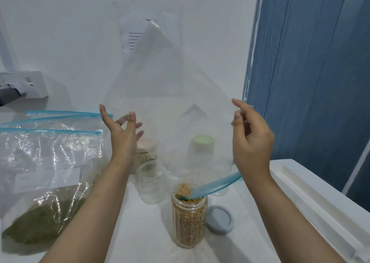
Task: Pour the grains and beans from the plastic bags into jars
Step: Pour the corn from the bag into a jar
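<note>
Item: clear zip bag (170, 94), upended, blue mouth in the full bean jar (189, 216). Our right hand (252, 140) pinches its edge; our left hand (123, 130) presses it, fingers spread. Beside: grey lid (220, 219), green-bean bag (44, 182).

Single head-worn wide-angle view, facing forward and down, close over hands (253, 134) and white counter (140, 242).

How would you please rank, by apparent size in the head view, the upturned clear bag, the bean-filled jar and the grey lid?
1. Upturned clear bag, largest.
2. Bean-filled jar.
3. Grey lid, smallest.
</note>
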Motion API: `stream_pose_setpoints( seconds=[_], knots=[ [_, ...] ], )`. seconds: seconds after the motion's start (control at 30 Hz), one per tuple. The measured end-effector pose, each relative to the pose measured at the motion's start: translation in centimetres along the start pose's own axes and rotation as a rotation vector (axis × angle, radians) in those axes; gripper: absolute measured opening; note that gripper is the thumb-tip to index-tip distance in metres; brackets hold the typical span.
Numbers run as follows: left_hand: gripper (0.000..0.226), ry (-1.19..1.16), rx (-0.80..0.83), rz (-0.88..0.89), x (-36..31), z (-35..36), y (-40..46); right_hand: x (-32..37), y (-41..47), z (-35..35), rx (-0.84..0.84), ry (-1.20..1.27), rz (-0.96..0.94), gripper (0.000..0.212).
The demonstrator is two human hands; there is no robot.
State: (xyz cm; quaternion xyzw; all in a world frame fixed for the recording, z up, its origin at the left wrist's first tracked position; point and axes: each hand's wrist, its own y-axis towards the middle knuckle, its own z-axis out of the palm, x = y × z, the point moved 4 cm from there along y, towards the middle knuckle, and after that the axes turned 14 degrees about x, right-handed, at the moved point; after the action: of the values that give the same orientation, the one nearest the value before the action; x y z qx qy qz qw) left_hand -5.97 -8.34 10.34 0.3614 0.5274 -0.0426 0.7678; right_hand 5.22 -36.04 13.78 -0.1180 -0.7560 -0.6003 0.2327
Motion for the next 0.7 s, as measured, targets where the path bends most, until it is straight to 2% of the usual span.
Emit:
stream_pose_setpoints(
  seconds=[0.1, 0.3, 0.7],
  knots=[
    [0.078, 0.024, 0.008, 0.026, -0.3, 0.4, -0.1, 0.2, -0.2, 0.1, 0.058, -0.003, -0.06, 0.037],
    [0.076, 0.039, 0.003, 0.038, -0.6, 0.6, -0.2, 0.0, 0.0, -0.5, 0.055, -0.112, -0.142, 0.032],
    [0.075, 0.092, -0.007, 0.049, -1.2, 0.9, -0.6, -0.9, 0.0, -1.0, 0.046, -0.054, -0.079, 0.033]
  ],
)
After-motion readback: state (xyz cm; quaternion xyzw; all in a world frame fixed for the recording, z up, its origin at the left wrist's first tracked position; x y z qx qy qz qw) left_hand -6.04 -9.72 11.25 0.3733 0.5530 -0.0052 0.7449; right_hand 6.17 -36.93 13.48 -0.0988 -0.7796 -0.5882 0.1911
